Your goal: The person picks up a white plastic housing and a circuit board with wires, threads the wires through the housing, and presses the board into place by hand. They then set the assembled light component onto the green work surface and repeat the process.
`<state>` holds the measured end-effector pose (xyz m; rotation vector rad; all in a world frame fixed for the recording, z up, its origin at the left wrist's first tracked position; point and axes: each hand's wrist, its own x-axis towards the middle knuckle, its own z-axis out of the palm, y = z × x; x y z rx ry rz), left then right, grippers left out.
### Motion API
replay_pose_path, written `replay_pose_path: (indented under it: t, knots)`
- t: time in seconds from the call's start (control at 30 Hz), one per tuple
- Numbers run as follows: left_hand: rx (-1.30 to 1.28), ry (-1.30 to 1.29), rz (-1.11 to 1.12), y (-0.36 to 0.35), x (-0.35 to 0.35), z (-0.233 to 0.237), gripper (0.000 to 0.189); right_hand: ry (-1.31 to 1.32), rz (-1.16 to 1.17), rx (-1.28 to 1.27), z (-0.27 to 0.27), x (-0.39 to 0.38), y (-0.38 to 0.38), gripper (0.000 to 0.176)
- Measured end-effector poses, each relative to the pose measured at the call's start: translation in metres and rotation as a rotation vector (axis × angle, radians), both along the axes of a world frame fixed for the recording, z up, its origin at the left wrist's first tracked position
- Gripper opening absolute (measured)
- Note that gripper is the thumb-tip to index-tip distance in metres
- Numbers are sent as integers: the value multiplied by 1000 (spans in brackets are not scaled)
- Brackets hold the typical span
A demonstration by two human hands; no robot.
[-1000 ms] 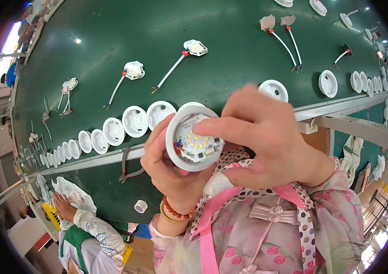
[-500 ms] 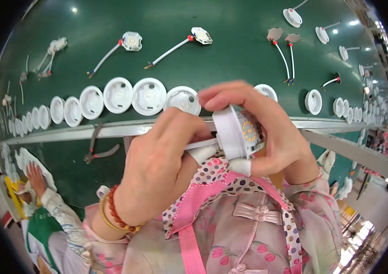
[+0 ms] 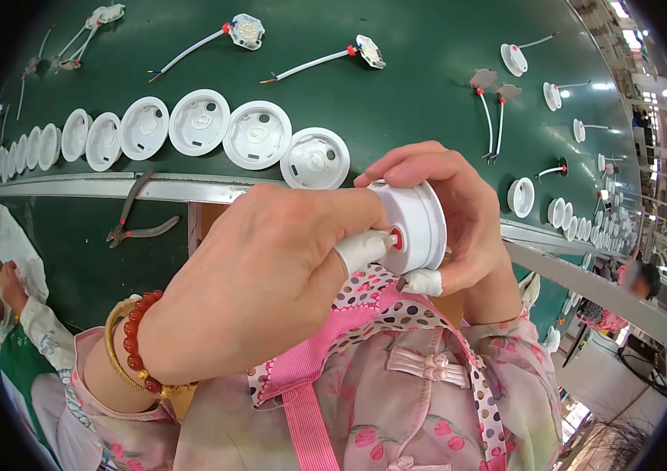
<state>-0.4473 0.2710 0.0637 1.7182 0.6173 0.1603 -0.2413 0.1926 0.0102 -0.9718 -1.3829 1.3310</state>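
The right hand [image 3: 467, 224] is closed around the white cup [image 3: 415, 224], which sits tipped on its side in front of the chest. The left hand [image 3: 263, 267] pinches the wire [image 3: 393, 238] right by the red ring [image 3: 399, 239] on the cup's back. A hard tug could hurt the wire or pull it loose inside. Tape [image 3: 424, 282] on the right thumb might slip on the smooth cup, and a drop could knock the cups [image 3: 257, 135] on the table [image 3: 396, 102].

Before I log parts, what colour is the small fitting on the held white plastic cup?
Small round fitting: red, clearest in head view.
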Motion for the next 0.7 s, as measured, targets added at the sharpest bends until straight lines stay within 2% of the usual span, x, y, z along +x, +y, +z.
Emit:
replay_pose_path:
  t: [0.1,0.2,0.3,0.37,0.5,0.6,0.7]
  knots:
    - [292,-69,84,-7,-1,-7,25,-28,-12,34,-2,-3,0,69]
    - [286,-92,63,-6,0,-4,23,-72,-26,66,-2,-4,1,68]
    - [73,25,-11,-2,-1,4,24,-198,-50,117,3,-4,2,66]
    - [188,58,8,-8,-2,2,22,-345,-60,157,9,-4,1,64]
    - [304,-23,149,-20,2,10,19,-325,-172,247,14,-7,5,62]
    - [222,-68,95,-10,-6,6,17,-289,-129,245,13,-8,5,61]
    - [48,49,-138,5,-16,12,16,-307,82,237,19,-4,3,69]
